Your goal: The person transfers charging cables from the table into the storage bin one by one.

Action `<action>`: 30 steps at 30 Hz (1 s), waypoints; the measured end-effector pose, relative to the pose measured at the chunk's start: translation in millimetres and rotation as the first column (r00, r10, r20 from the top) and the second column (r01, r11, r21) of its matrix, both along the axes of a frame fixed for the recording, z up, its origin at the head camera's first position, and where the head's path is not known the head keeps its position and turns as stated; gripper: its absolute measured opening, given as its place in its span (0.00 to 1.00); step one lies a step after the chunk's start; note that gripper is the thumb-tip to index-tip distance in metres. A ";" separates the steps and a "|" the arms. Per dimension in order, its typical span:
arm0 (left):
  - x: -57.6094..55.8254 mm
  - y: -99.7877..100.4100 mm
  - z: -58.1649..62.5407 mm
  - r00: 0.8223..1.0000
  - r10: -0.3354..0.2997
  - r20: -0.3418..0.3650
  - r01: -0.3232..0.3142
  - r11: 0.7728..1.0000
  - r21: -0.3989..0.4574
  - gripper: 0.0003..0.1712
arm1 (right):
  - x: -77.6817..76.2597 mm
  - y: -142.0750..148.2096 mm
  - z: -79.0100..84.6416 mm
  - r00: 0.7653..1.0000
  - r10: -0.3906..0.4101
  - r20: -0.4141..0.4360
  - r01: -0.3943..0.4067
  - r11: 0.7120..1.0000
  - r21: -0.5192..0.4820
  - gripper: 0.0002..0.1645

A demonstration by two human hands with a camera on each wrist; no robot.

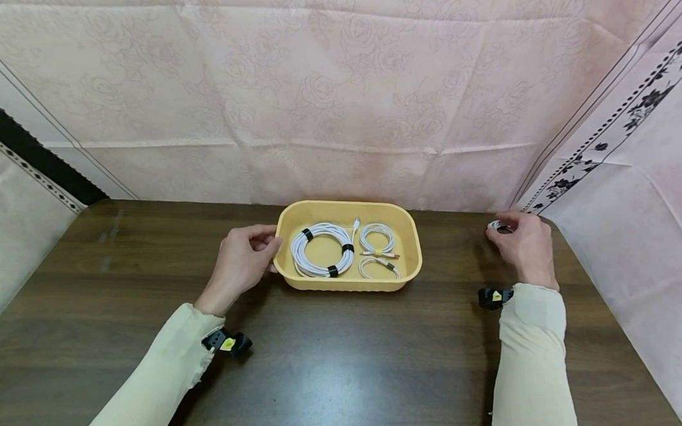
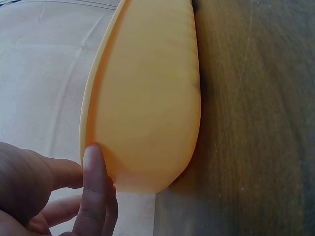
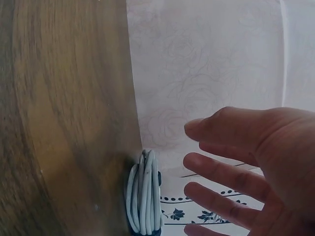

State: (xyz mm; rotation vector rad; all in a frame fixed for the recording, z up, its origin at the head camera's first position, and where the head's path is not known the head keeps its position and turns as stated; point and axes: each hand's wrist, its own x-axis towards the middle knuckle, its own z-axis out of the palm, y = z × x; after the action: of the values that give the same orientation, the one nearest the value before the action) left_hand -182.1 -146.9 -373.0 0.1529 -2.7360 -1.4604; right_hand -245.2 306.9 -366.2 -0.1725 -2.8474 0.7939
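My left hand (image 1: 241, 259) pinches the rim of a yellow plastic tray (image 1: 345, 286) at its left end. In the left wrist view, thumb and fingers meet across the tray wall (image 2: 147, 93). The tray holds a large white coiled cable (image 1: 299, 260) with black straps, a smaller white coil (image 1: 377, 228) above right, and a thin white cable (image 1: 367, 261) below that. At the far right, my right hand (image 1: 527, 245) is over another white coiled cable (image 1: 494, 225). The right wrist view shows its fingers spread, apart from that bundled coil (image 3: 143, 196).
The brown wooden table (image 1: 322, 360) ends at a pale rose-patterned cloth (image 1: 335, 110) behind. Cloth with a black floral border (image 1: 647, 103) rises along the right edge. Another cloth with a black band (image 1: 37, 149) stands at the left.
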 end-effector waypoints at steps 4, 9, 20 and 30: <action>0.1 -0.5 -0.9 1.000 -0.001 -0.002 0.001 1.000 0.000 0.19 | 0.5 2.3 -1.4 1.000 -0.005 0.002 0.005 1.000 -0.005 0.24; 0.6 -0.8 -1.2 1.000 -0.003 -0.005 0.003 1.000 -0.002 0.19 | 1.6 4.4 -4.2 1.000 -0.013 0.002 0.013 1.000 -0.007 0.23; -0.4 0.8 0.5 1.000 -0.005 0.008 0.005 1.000 0.008 0.20 | -3.2 11.5 -10.1 0.999 -0.029 0.029 0.030 0.999 -0.012 0.23; -0.6 -0.2 0.3 1.000 -0.007 0.013 0.007 1.000 0.013 0.20 | -4.8 14.0 -15.0 0.999 -0.023 0.025 0.022 1.000 0.015 0.22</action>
State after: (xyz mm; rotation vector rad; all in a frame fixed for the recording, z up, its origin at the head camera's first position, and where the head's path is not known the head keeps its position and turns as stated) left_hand -182.7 -147.1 -372.8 0.1535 -2.7405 -1.4841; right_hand -250.0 320.9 -381.2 -0.2134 -2.8689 0.7712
